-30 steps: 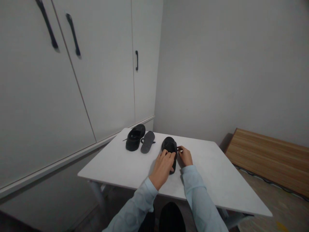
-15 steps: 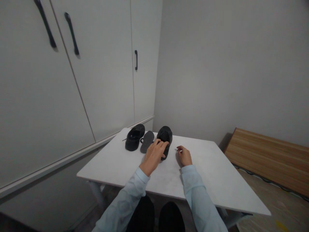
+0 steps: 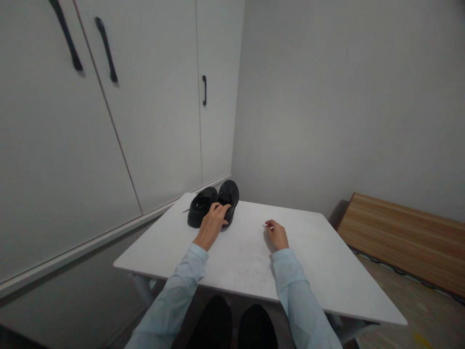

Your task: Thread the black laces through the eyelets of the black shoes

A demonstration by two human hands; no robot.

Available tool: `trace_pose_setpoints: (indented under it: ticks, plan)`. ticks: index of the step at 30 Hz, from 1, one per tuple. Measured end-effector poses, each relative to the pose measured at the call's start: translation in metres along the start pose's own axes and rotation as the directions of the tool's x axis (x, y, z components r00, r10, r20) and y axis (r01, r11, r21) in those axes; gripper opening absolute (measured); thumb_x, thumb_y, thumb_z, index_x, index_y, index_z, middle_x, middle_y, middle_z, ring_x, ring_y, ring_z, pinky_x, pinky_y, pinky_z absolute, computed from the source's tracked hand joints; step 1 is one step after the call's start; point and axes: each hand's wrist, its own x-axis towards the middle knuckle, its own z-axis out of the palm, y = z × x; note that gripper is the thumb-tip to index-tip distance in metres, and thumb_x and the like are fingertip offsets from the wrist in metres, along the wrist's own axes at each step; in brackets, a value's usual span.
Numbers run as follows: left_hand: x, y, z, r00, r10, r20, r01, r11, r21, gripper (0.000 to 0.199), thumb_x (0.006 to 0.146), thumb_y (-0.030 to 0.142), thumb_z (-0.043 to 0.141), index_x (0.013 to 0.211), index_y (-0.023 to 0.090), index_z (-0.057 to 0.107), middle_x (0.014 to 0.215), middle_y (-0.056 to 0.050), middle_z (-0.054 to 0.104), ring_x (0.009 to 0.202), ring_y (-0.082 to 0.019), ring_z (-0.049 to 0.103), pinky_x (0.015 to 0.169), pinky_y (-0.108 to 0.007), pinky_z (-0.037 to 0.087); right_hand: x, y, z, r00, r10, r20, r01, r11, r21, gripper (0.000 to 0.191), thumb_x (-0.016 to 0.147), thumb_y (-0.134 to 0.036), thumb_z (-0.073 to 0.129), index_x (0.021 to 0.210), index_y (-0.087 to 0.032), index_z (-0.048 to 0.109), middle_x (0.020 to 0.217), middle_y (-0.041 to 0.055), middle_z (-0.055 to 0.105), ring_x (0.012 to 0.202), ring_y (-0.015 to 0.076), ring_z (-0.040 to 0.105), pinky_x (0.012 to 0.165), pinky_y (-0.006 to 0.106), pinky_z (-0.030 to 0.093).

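Note:
My left hand (image 3: 211, 224) is closed on the heel end of a black shoe (image 3: 230, 190) at the table's far left. That shoe is right up against a second black shoe (image 3: 197, 209), toe pointing away, with a thin lace end sticking out on its left. No flat grey insole shows now; the held shoe and my hand cover where it lay. Farther right, my right hand (image 3: 278, 235) rests low over the white table (image 3: 247, 261), fingers pinched together. A tiny pale thing shows at its fingertips, too small to name.
White cabinet doors (image 3: 156, 121) with dark handles rise along the left, and a grey wall (image 3: 327, 106) stands behind the table. A wood-grain board (image 3: 399, 242) leans at the right beyond the table's edge, with a cable along its lower side.
My left hand has moved left with the black shoe, bringing it beside the other shoe. The grey insole between them has gone out of sight. My right hand has hardly moved.

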Motion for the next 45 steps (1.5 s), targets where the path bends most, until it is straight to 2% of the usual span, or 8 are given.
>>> trace_pose_setpoints:
  ticks: [6,11,22,26,29,35,40,45]
  plan:
    - [-0.008,-0.018,0.023,0.999,-0.026,0.039,0.027,1.0,-0.012,0.052,0.077,0.007,0.062,0.124,0.021,0.046,0.111,-0.005,0.057,0.118,-0.02,0.04,0.088,-0.029,0.048,-0.001,0.001,0.001,1.0,0.009,0.0,-0.009,1.0,0.002,0.027,0.08,-0.014,0.048,0.099,-0.022,0.064,0.091,0.0035,0.071,0.076,0.0143,0.065,0.075,0.024,0.046]
    - [-0.008,-0.019,0.028,0.995,-0.024,0.097,0.018,0.998,0.061,0.055,0.076,0.006,0.061,0.126,0.021,0.044,0.111,-0.005,0.056,0.118,-0.02,0.039,0.088,-0.028,0.045,-0.002,0.0,0.001,1.0,-0.003,0.004,0.003,1.0,-0.013,0.027,0.08,-0.014,0.047,0.099,-0.021,0.065,0.089,0.004,0.072,0.075,0.0151,0.064,0.074,0.025,0.046]
    - [0.01,0.01,0.022,0.991,-0.049,0.121,0.01,0.951,0.308,0.046,0.076,0.02,0.067,0.119,0.019,0.05,0.109,-0.012,0.057,0.115,-0.03,0.044,0.099,-0.053,0.032,-0.004,-0.003,0.001,1.0,-0.014,0.015,0.014,1.0,-0.026,0.027,0.079,-0.014,0.047,0.098,-0.021,0.065,0.09,0.0034,0.072,0.076,0.0147,0.064,0.073,0.024,0.045]
    - [0.012,0.029,0.021,0.999,-0.001,0.047,-0.013,0.956,0.292,0.044,0.078,0.022,0.065,0.119,0.018,0.05,0.116,-0.013,0.054,0.122,-0.033,0.038,0.103,-0.059,0.022,-0.004,-0.004,0.0,1.0,-0.006,0.012,0.006,1.0,-0.027,0.027,0.079,-0.014,0.047,0.097,-0.021,0.066,0.088,0.0039,0.072,0.075,0.015,0.064,0.073,0.025,0.045]
    - [0.008,0.044,0.022,0.996,0.092,0.02,-0.094,0.972,0.217,0.038,0.083,0.022,0.059,0.119,0.02,0.05,0.114,-0.01,0.055,0.119,-0.028,0.041,0.105,-0.056,0.021,-0.004,-0.004,0.0,1.0,-0.01,0.011,0.01,0.999,-0.031,0.027,0.078,-0.013,0.047,0.097,-0.021,0.066,0.088,0.0035,0.072,0.075,0.0148,0.064,0.073,0.024,0.045]
    - [-0.007,0.064,0.038,0.969,0.241,0.057,-0.244,0.968,0.054,0.022,0.088,0.017,0.048,0.108,0.019,0.055,0.101,-0.006,0.059,0.102,-0.019,0.053,0.103,-0.042,0.031,-0.004,-0.003,0.001,1.0,-0.022,0.021,0.023,0.999,-0.038,0.026,0.08,-0.014,0.048,0.098,-0.022,0.065,0.09,0.0033,0.072,0.077,0.0151,0.064,0.075,0.025,0.045]
    - [-0.017,0.061,0.059,0.962,0.254,0.102,-0.251,0.967,-0.044,0.023,0.087,0.016,0.049,0.109,0.019,0.055,0.101,-0.005,0.06,0.101,-0.019,0.055,0.096,-0.037,0.04,-0.002,-0.004,0.002,0.999,-0.025,0.035,0.026,0.999,-0.029,0.026,0.079,-0.014,0.049,0.097,-0.021,0.066,0.088,0.0041,0.072,0.076,0.0154,0.065,0.074,0.025,0.046]
    - [-0.024,0.051,0.073,0.961,0.215,0.173,-0.185,0.968,-0.172,0.028,0.086,0.016,0.05,0.114,0.02,0.054,0.108,-0.005,0.06,0.103,-0.016,0.055,0.091,-0.031,0.045,-0.004,-0.008,0.003,0.993,-0.097,0.064,0.095,0.995,0.037,0.026,0.078,-0.015,0.048,0.097,-0.02,0.066,0.088,0.0034,0.071,0.074,0.0143,0.064,0.074,0.024,0.046]
